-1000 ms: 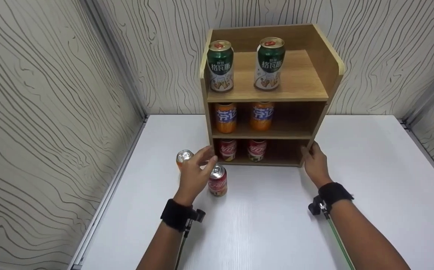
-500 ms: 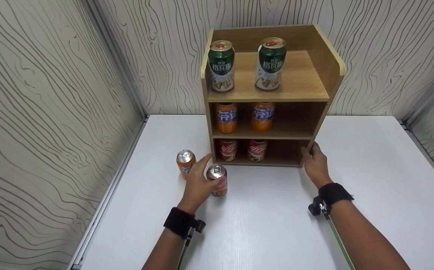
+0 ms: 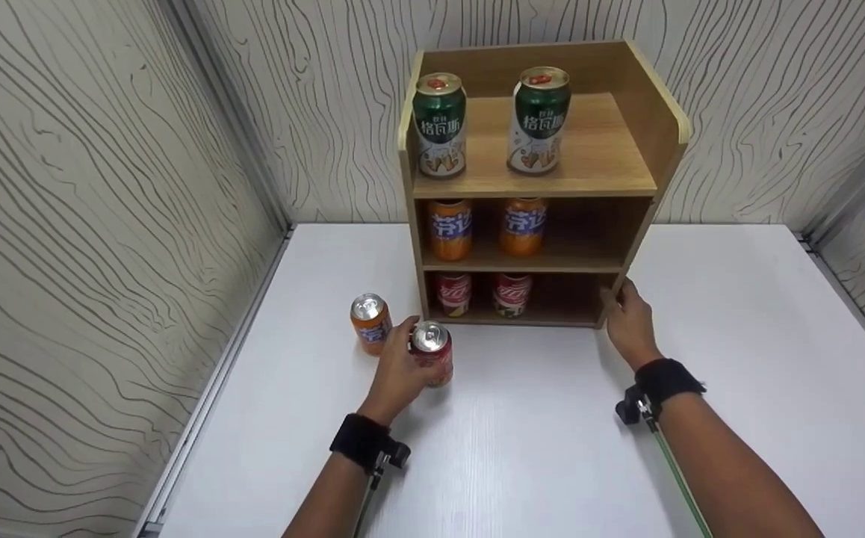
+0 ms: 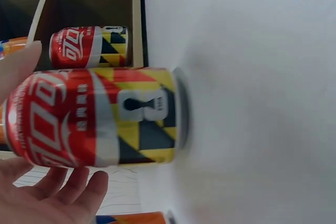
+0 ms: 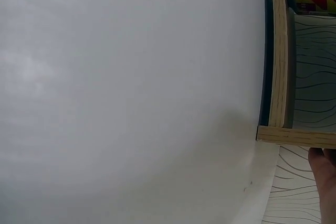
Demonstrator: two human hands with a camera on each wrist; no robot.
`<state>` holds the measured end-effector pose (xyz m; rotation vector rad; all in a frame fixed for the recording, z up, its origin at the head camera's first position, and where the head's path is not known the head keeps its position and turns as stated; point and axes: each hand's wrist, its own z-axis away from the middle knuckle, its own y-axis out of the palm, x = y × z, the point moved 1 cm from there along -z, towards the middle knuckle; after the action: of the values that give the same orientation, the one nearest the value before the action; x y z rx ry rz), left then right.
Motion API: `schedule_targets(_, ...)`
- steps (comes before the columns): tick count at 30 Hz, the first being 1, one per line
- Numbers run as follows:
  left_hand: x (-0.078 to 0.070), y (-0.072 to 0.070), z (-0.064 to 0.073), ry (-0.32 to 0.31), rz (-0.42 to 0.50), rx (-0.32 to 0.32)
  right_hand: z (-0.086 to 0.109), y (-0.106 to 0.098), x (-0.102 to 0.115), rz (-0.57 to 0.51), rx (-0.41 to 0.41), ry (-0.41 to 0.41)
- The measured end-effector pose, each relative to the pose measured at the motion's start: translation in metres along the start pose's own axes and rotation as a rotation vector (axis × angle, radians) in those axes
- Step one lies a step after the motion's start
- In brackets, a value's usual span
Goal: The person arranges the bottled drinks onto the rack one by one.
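My left hand holds a red cola can that stands on the table in front of the shelf's left corner. In the left wrist view, the thumb lies on one side of the can and the fingers curl along the other. An orange soda can stands just left of that hand. My right hand grips the lower right side panel of the wooden shelf; in the right wrist view its fingers show at the panel's outer face, partly out of frame.
Two green-and-white cans stand on the top level. Two orange cans are on the middle level, and two red cola cans on the bottom level. Patterned walls flank the white table.
My left hand has come down from above the red cola can and closed around its side, uncovering the orange can. The right hand stays on the shelf panel.
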<state>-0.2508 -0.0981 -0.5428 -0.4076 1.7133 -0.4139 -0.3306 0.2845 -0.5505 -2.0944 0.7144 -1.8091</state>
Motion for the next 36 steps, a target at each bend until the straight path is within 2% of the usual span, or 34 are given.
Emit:
schedule_targets(15, 0.013, 0.006, -0.001, 0.048, 0.047, -0.001, -0.002, -0.001, -0.001, 0.011, -0.019, 0.007)
schedule_targets(24, 0.009, 0.009, -0.003, 0.065, 0.006, -0.063, -0.002, -0.001, -0.003, 0.014, -0.028, -0.008)
schedule_targets(29, 0.004, 0.011, -0.001, 0.071, -0.002, -0.081, -0.002, 0.0, -0.003, 0.005, -0.017, -0.011)
schedule_targets(36, -0.016, 0.013, -0.002, 0.125, -0.034, -0.106, -0.002, 0.0, -0.005, 0.005, -0.018, -0.01)
